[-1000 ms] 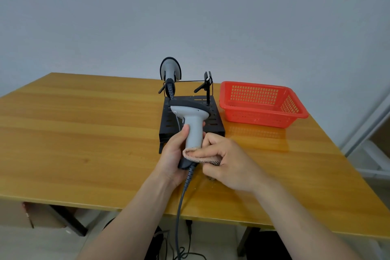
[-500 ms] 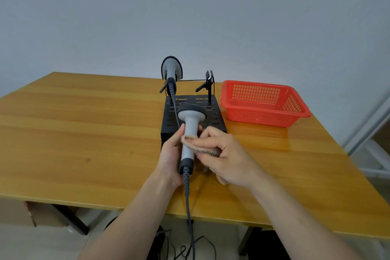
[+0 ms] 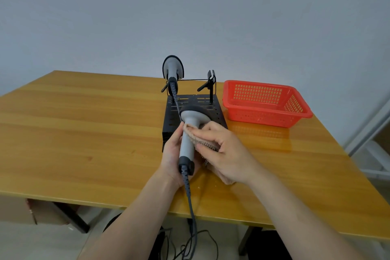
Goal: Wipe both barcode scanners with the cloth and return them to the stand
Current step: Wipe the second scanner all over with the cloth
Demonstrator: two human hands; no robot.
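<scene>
My left hand point(image 3: 171, 155) grips the handle of a grey barcode scanner point(image 3: 188, 133), held above the table with its head pointing away from me. My right hand point(image 3: 222, 150) presses a beige cloth point(image 3: 195, 137) against the upper handle, just below the head. The scanner's grey cable point(image 3: 191, 200) hangs off the table's front edge. A second grey scanner point(image 3: 172, 68) sits in the left holder of the black stand point(image 3: 217, 115). The stand's right holder point(image 3: 210, 83) has nothing in it.
A red plastic basket point(image 3: 263, 103) stands right of the stand on the wooden table point(image 3: 84, 133). Cables lie on the floor under the table's front edge. A white wall rises behind the table.
The held scanner has turned so its head points away from me, and the cloth has slid up the handle from near the base towards the head.
</scene>
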